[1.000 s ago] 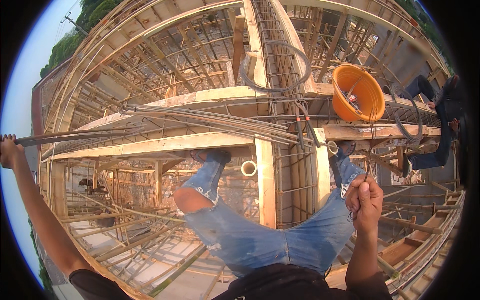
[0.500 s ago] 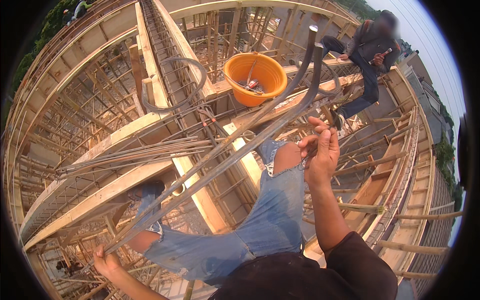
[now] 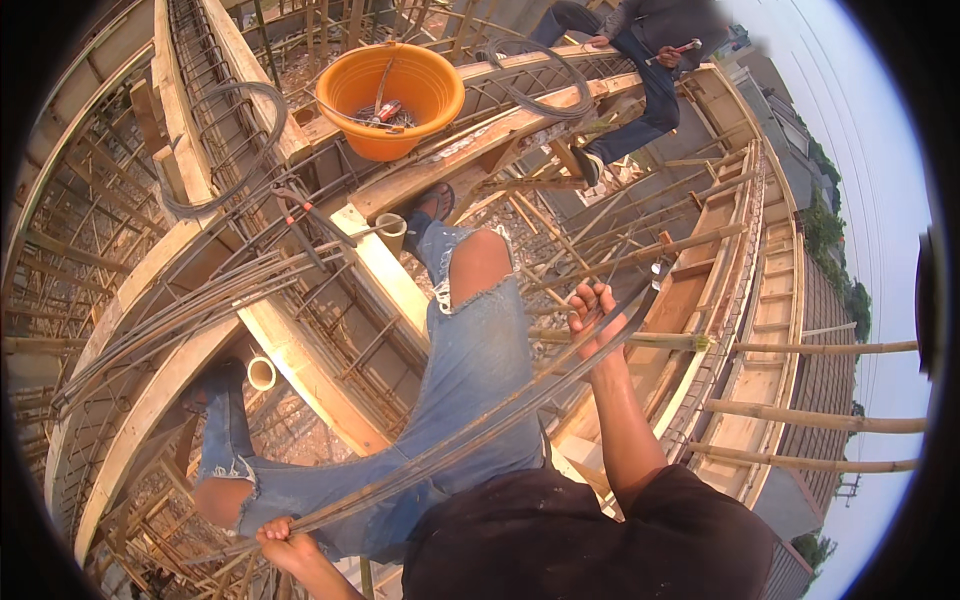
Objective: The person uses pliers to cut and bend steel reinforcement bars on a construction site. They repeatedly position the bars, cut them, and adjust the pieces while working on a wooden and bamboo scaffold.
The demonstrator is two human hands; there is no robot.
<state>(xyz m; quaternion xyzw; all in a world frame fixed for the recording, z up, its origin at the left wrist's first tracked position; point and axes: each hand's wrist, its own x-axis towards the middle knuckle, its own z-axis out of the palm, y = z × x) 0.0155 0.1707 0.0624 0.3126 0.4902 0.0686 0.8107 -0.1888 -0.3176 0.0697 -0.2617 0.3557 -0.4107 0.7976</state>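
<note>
Low at the left, my left hand (image 3: 290, 545) is closed around the lower ends of long thin steel bars (image 3: 440, 452). They slant up across my lap, and their bent ends pass my right hand (image 3: 593, 318). The right hand is raised beyond my right thigh with its fingers curled in; the bars cross over it, and what its fingers hold is too small to make out. Red-handled cutters (image 3: 300, 215) lie on the rebar cage (image 3: 345, 340) between the formwork boards, beside a bundle of loose steel rods (image 3: 190, 310).
An orange bucket (image 3: 388, 75) with wire and a tool inside stands on the beam ahead. Wire coils (image 3: 545, 95) lie on the formwork. A co-worker (image 3: 640, 60) sits at the far right, holding a tool. Poles and deep gaps lie below the timber beams (image 3: 310, 370).
The bars have swung down and right, from in front of me to across my lap. My left hand has moved right; my right hand is lower. The view has turned to the right.
</note>
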